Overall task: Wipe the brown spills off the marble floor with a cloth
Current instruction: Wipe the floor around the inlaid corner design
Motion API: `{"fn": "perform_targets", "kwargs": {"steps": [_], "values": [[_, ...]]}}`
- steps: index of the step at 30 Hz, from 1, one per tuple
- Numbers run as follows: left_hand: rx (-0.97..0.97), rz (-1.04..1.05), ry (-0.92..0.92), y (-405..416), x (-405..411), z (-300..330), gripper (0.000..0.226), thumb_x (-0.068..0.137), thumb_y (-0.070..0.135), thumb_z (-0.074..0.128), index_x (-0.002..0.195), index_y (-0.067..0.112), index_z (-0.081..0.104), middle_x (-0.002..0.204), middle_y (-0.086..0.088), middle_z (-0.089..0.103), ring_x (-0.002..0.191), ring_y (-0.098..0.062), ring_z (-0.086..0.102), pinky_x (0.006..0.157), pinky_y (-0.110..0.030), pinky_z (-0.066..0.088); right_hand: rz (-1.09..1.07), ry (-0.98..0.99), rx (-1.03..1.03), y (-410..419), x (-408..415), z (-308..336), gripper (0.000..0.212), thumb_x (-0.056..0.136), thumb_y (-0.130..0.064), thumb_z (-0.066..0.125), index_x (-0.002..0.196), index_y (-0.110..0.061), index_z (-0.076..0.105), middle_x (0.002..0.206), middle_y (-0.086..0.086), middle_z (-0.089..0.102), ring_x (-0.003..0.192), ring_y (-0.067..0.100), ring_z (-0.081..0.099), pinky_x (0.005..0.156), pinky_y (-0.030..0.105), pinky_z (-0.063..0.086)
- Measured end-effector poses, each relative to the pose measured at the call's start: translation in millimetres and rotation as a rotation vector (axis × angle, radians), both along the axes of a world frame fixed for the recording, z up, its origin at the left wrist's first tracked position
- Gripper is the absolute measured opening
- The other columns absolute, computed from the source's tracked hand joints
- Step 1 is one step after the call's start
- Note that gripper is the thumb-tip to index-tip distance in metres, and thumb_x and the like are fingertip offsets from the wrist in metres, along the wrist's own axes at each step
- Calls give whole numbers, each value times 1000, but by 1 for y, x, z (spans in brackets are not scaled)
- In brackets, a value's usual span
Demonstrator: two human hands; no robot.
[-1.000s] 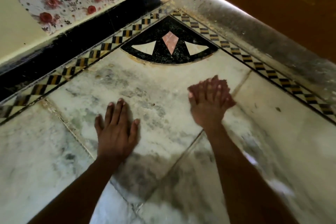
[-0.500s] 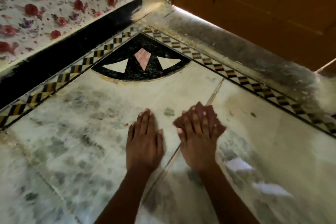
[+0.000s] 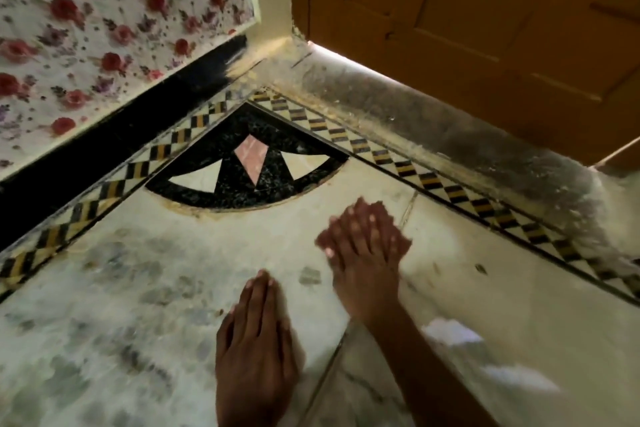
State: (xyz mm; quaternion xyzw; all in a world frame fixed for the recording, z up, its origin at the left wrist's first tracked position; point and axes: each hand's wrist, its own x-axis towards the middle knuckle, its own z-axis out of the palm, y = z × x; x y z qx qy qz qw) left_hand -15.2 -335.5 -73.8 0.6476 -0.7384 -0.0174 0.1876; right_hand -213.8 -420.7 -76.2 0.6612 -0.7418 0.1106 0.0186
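Observation:
My right hand [image 3: 360, 250] lies palm down on the pale marble floor [image 3: 145, 288], pressing a small reddish-brown cloth [image 3: 401, 240] of which only blurred edges show around the fingers. It sits just below the black fan-shaped inlay [image 3: 194, 192] in the corner. My left hand [image 3: 256, 343] rests flat on the marble, nearer to me and to the left, holding nothing. A brownish stain [image 3: 207, 212] runs along the inlay's curved edge. A small dark spot [image 3: 480, 269] lies to the right of the cloth.
A checkered border strip [image 3: 433, 180] runs along both walls. A floral wall [image 3: 86, 28] with a black skirting [image 3: 104, 149] stands at the left. A dusty grey threshold [image 3: 450, 128] and a wooden door [image 3: 485, 10] close the right side.
My right hand has slid the cloth forward toward the corner inlay, ahead of my left hand. My left hand shifted right earlier and now lies closer to me. The view tilted up.

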Motion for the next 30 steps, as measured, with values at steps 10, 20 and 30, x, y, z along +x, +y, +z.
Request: {"fn": "perform_targets", "kwargs": {"steps": [10, 20, 30], "values": [[10, -12, -4, 1, 1, -4, 62, 104, 38, 38, 161, 16, 49, 172, -1, 40, 158, -19, 41, 115, -45, 41, -178, -129, 242, -82, -71, 10, 60, 109, -58, 10, 168, -44, 8, 179, -4, -14, 164, 30, -20, 129, 64, -13], [54, -9, -21, 1, 3, -2, 63, 103, 35, 42, 163, 15, 44, 173, -3, 38, 159, -20, 38, 118, -46, 38, 175, -63, 111, -8, -26, 15, 57, 110, -61, 24, 164, -46, 29, 180, -9, 12, 167, 26, -4, 130, 61, 5], [73, -8, 5, 2, 0, 1, 66, 101, 37, 39, 162, 12, 45, 173, -8, 39, 158, -28, 41, 117, -52, 37, -312, -127, 101, 90, -44, 11, 66, 107, -61, 25, 168, -39, 11, 179, 10, 0, 164, 34, -13, 128, 69, 0]]}}
